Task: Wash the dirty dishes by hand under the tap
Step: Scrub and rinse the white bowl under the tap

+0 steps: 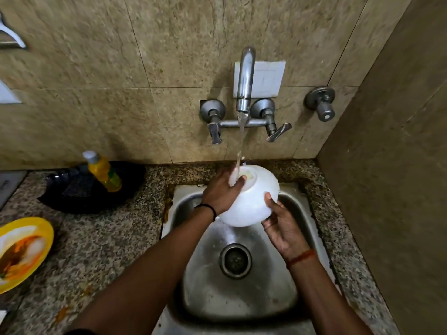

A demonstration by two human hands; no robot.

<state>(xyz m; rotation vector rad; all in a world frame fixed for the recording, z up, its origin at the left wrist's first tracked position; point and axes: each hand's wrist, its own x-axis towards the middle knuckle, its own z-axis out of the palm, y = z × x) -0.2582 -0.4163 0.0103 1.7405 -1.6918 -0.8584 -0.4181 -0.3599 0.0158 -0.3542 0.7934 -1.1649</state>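
A white bowl [251, 201] is held upside down and tilted over the steel sink [205, 293], its base turned toward the wall. My left hand [222, 192] grips its left side with fingers curled over the base. My right hand [283, 226] holds its right side from below, thumb on the outer wall. Water runs from the tap [244, 78] onto my left fingers and the bowl's base.
A yellow plate [21, 250] with food remains lies on the granite counter at the left. A yellow soap bottle [102, 171] stands in a black tray [92, 187] by the wall. A wall closes the right side. The sink drain [235, 261] is uncovered.
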